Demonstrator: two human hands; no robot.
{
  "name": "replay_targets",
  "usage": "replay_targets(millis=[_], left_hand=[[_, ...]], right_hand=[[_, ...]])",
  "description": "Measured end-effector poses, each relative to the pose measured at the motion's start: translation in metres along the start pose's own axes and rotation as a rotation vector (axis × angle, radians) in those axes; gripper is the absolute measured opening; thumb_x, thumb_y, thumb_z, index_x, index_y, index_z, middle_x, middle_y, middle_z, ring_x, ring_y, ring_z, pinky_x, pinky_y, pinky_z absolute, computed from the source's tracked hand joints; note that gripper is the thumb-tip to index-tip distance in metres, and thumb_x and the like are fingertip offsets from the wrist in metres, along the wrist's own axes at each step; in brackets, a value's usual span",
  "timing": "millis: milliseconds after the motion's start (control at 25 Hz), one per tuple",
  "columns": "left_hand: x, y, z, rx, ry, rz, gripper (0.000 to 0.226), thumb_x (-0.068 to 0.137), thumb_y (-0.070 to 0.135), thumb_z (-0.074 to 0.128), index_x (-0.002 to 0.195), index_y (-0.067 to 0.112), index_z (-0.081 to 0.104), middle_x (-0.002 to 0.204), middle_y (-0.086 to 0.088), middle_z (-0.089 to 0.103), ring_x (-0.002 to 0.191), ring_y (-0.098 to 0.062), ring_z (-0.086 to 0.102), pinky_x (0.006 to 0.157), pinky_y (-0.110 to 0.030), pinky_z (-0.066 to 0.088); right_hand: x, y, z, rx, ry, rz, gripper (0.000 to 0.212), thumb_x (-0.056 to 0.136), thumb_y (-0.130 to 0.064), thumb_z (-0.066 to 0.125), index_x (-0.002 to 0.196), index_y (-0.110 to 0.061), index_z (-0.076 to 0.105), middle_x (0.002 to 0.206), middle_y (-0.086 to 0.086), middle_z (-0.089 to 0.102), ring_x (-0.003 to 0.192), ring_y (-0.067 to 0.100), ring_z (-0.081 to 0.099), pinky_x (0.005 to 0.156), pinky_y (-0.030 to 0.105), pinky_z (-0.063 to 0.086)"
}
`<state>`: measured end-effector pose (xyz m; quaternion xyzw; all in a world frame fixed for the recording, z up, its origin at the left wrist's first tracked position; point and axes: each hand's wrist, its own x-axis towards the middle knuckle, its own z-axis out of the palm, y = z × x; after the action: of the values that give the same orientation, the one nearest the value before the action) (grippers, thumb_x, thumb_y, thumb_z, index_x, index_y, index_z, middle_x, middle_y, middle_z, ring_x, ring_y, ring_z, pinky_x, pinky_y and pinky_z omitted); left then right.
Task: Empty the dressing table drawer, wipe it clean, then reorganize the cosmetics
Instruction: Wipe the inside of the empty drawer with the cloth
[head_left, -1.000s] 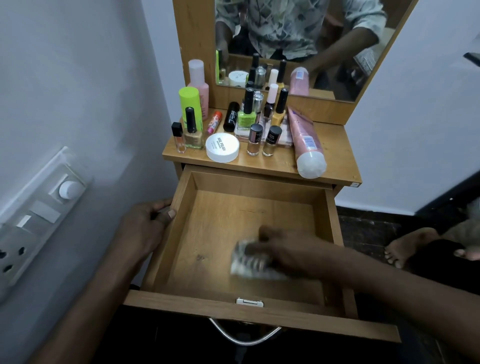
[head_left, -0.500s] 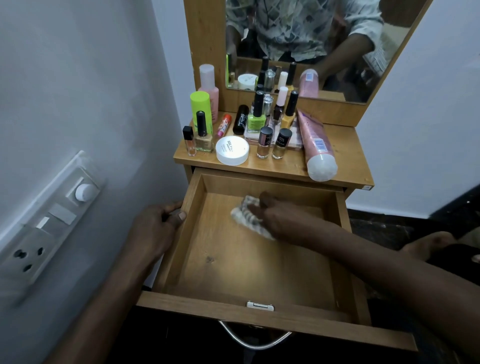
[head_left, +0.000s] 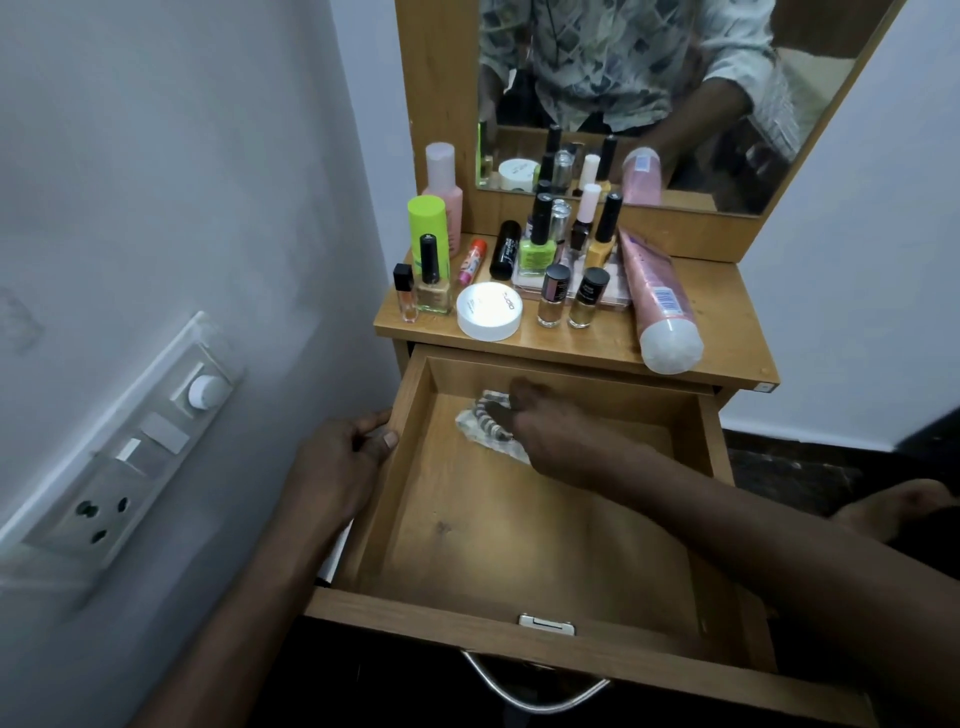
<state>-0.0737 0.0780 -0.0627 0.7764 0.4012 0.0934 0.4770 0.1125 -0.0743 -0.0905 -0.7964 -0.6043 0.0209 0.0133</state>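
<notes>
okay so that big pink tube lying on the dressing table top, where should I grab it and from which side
Grip the pink tube around its middle, coming down from above with the fingers across its width. It lies flat, white cap toward the front edge, with bottles close on its left and bare tabletop on its right, so that side is probably easier.

Right hand (head_left: 550, 436) and cloth (head_left: 485, 426) shifted from front centre of drawer (head_left: 519, 519) floor to rear left area, near back wall
</notes>
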Motion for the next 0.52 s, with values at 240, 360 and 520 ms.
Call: replay_targets(millis=[240, 360, 520], left_hand=[[0.004, -0.005, -0.002, -0.005, -0.004, 0.002, 0.032, 0.098, 0.019, 0.058, 0.128, 0.022, 0.066, 0.121, -0.003, 0.07, 0.108, -0.02, 0.065, 0.099, -0.041, 0.05], [0.005, -0.007, -0.001, 0.014, -0.006, 0.018, 0.033, 0.098, 0.021, 0.058, 0.131, 0.024, 0.064, 0.124, -0.002, 0.069, 0.111, -0.021, 0.064, 0.1, -0.043, 0.049], [0.005, -0.004, 0.001, 0.016, -0.001, 0.012, 0.033, 0.099, 0.02, 0.055, 0.132, 0.022, 0.063, 0.125, -0.003, 0.067, 0.111, -0.021, 0.063, 0.096, -0.037, 0.049]], right_hand=[[-0.038, -0.055, -0.009, 0.256, -0.303, -0.398, 0.038, 0.095, -0.024, 0.057, 0.13, -0.008, 0.058, 0.119, 0.006, 0.05, 0.092, 0.021, 0.057, 0.073, 0.031, 0.048], [-0.026, -0.04, -0.003, 0.133, -0.118, -0.133, 0.043, 0.098, -0.031, 0.052, 0.136, -0.011, 0.053, 0.128, 0.009, 0.047, 0.098, 0.022, 0.054, 0.077, 0.031, 0.045], [0.02, -0.036, 0.005, 0.068, 0.04, 0.188, 0.037, 0.099, -0.033, 0.051, 0.119, -0.004, 0.062, 0.122, 0.019, 0.054, 0.107, 0.029, 0.052, 0.087, 0.033, 0.043]])
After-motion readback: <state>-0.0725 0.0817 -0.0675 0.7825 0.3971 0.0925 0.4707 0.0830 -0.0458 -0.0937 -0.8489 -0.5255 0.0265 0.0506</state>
